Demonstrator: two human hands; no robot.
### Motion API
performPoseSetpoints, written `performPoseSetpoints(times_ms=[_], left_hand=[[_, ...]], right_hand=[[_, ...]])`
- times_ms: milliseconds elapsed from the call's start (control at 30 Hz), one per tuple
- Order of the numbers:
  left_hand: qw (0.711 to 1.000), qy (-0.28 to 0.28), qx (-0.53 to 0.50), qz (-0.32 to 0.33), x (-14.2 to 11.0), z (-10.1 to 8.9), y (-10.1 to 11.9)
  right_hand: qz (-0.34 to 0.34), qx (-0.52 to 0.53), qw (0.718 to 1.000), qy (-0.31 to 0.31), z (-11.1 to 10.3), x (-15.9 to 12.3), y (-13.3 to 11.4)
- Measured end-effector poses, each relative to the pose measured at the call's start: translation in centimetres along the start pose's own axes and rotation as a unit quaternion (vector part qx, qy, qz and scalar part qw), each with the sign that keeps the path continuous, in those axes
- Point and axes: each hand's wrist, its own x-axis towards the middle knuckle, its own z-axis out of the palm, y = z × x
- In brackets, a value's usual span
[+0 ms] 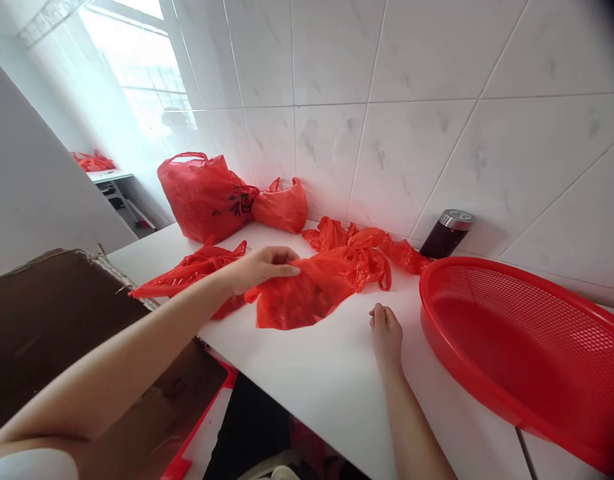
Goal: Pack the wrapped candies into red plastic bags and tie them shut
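Your left hand (267, 265) pinches the bag (307, 293) by its left end, thumb against fingers. Your right hand (387, 333) is curled into a loose fist, apart from the bag; can't tell if anything's inside. Bag sits mid-desk (317, 363), long axis roughly left-right, looped handles pointing right; can't tell if its underside touches the desk. You've white desk surface between bag and near edge, which cuts diagonally down to the right. Basket (431, 333) bounds your right, carton (41, 293) your left, tiled wall (331, 147) the back. Bag: thin red plastic, crinkled, glossy. Similar loose bags (201, 263) lie left, a crumpled pile (331, 233) behind. Two bulging bags (201, 200) stand by the wall. Basket: oval, red plastic, mesh sides. Flask (444, 235): dark cylinder, silvery lid, behind basket. Carton: brown cardboard, ragged rim.
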Motion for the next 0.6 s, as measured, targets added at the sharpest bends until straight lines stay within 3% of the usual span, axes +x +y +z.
performPoseSetpoints(times_ms=[67,167,300,400,500,600], left_hand=[[0.998,0.052,-0.041,-0.010,-1.6,-2.4,0.8],[0.982,0.182,-0.056,-0.005,-4.7,-7.1,1.5],[0.921,0.390,0.004,0.004,-10.7,-14.6,1.4],[0.873,0.484,0.055,-0.023,-16.8,-20.0,0.1],[0.857,0.495,0.060,-0.131,-22.9,-24.2,-2.4],[0.852,0.435,0.025,-0.292,-27.7,-27.2,-6.2]], right_hand=[[-0.009,-0.044,0.999,-0.006,-0.1,0.0,0.1],[-0.026,-0.087,0.996,-0.017,-0.3,-0.1,0.2],[-0.031,-0.147,0.988,-0.030,-0.5,-0.4,0.1],[-0.026,-0.183,0.982,-0.040,-0.7,-0.7,0.1],[-0.034,-0.235,0.970,-0.058,-0.9,-0.8,0.2],[-0.061,-0.293,0.952,-0.063,-1.1,-0.6,0.7]])
